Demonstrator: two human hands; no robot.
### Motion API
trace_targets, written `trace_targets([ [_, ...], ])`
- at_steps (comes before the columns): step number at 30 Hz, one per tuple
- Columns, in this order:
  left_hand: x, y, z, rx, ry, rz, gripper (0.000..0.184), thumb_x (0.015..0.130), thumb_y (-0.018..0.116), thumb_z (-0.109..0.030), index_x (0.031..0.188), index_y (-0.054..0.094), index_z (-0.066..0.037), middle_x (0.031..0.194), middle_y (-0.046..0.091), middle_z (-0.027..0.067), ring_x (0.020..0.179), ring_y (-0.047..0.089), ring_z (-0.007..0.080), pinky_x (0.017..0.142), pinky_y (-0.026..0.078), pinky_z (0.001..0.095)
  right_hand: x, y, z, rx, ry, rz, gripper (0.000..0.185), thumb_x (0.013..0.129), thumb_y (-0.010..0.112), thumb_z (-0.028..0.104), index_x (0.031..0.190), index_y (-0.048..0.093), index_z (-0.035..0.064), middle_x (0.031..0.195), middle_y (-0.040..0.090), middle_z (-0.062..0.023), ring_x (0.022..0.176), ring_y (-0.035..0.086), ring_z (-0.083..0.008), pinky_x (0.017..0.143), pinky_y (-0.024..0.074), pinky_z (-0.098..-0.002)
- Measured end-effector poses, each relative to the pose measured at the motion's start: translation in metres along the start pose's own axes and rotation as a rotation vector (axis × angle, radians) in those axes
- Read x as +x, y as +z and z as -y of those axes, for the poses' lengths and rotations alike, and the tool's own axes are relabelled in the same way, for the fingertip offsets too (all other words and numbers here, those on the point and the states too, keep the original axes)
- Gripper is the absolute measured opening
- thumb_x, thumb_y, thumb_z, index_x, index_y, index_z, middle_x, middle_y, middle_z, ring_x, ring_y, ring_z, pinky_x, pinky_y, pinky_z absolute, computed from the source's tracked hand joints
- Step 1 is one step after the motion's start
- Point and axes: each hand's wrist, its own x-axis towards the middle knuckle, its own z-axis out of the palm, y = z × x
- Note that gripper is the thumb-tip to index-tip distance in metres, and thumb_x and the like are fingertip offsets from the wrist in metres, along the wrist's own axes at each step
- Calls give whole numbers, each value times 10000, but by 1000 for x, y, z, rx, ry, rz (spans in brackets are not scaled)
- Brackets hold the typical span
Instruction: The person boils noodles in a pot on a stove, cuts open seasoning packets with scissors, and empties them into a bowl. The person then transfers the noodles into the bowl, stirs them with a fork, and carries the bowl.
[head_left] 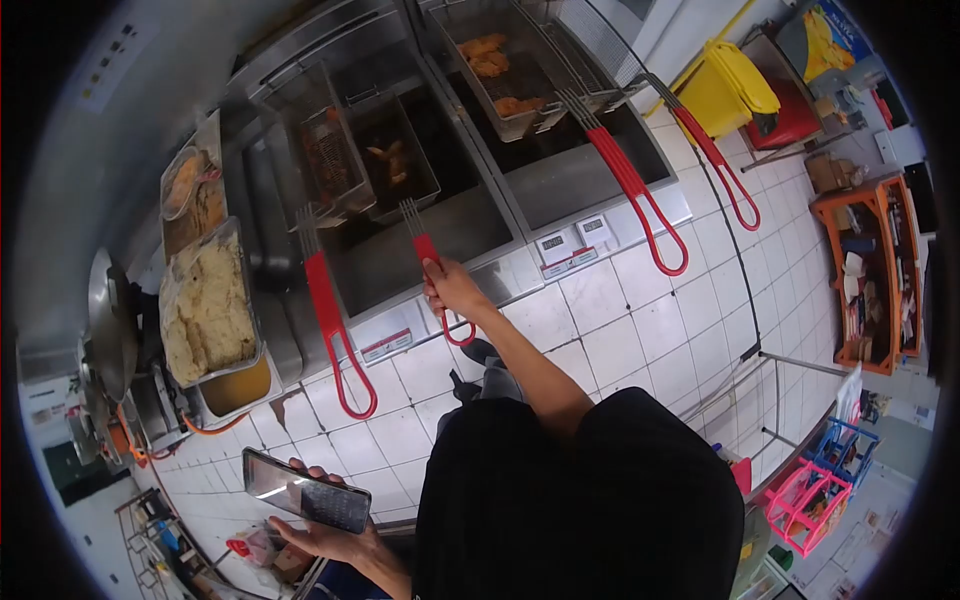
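My right hand [456,289] is closed round the red handle [425,246] of a wire fryer basket. That basket [434,178] sits low in the fryer well, with a few golden fried pieces [391,160] in it. At the lower left, my left hand [335,541] holds a smartphone [300,489] tilted, its screen showing reflections. Just left of my right hand is a second red basket handle [325,300]. It belongs to a raised fryer basket [346,192] holding reddish-brown food.
Another fryer basket [522,122] with fried pieces hangs at the top, its red handles [622,165] jutting over the white tiled floor [600,310]. A tray of pale breading flour [208,310] stands left. A yellow bin [715,95] and orange shelf [875,270] are at right.
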Motion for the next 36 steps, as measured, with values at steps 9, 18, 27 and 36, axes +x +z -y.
trace_targets([
  [9,9,13,12,46,-21,78,740,969,470,-517,1428,300,39,1295,506,199,1044,603,277,836,592,416,-4,30,5,-167,-26,-118,290,1041,447,326,933,430,58,613,444,-13,419,422,-108,374,403,-309],
  [18,17,25,18,6,-51,158,737,976,469,-505,1429,293,49,1298,496,193,1054,602,276,878,572,424,-9,-3,21,-31,-39,-53,310,1035,461,332,904,419,54,608,416,1,422,392,-97,398,395,-298],
  [27,17,27,24,-48,-98,167,677,967,523,-432,1449,308,-7,1289,502,159,1077,583,261,910,561,379,-12,-14,20,-44,-20,-33,297,1037,458,320,919,414,50,612,418,-13,406,389,-109,389,382,-312],
  [36,7,22,20,14,-32,51,823,921,516,-590,1379,361,76,1183,566,182,1000,635,269,810,594,380,-5,8,11,-152,-60,-175,299,1033,469,323,906,428,55,604,422,-12,413,400,-109,392,389,-309],
])
